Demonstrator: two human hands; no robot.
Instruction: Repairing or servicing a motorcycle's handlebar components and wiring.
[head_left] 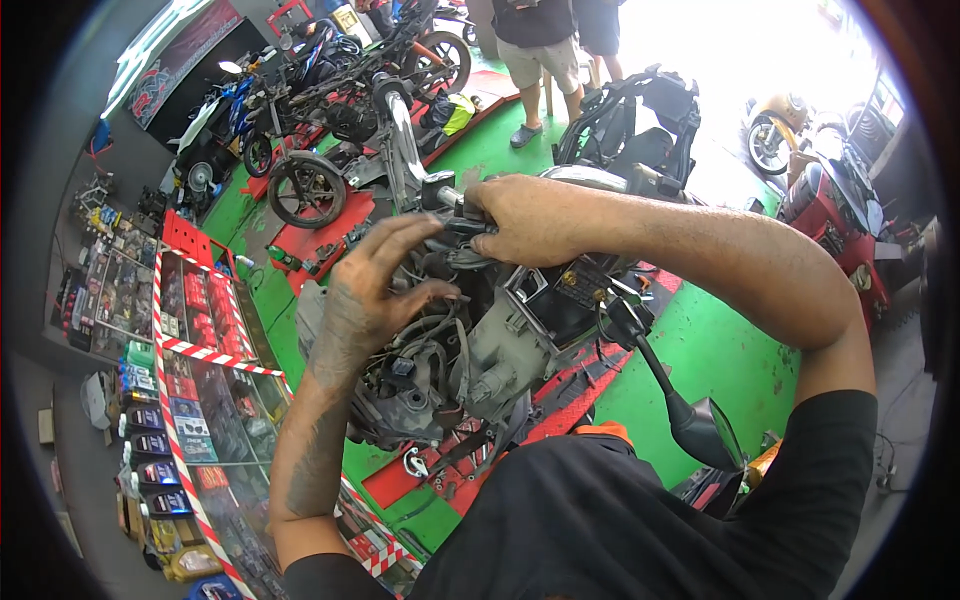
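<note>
A partly stripped motorcycle stands in front of me, with a chrome handlebar [404, 140] rising from its middle. My right hand [535, 218] comes across from the right, its thumb and fingers closed on a black part [464, 228] by the lower end of the bar. What exactly this part is, I cannot make out. My left hand [372, 285] is curved beside it, thumb and fingers apart; its fingertips come close to the black part, and contact is unclear. Loose black cables [425, 350] and a dusty grey cover [505, 350] lie below the hands.
A black mirror [705, 430] on a stalk juts out at the lower right. Glass display cases [225, 360] edged with red-and-white tape line the left. Tools lie on a red lift platform [395, 482]. Other motorcycles [310, 185] and standing people [540, 50] are farther back.
</note>
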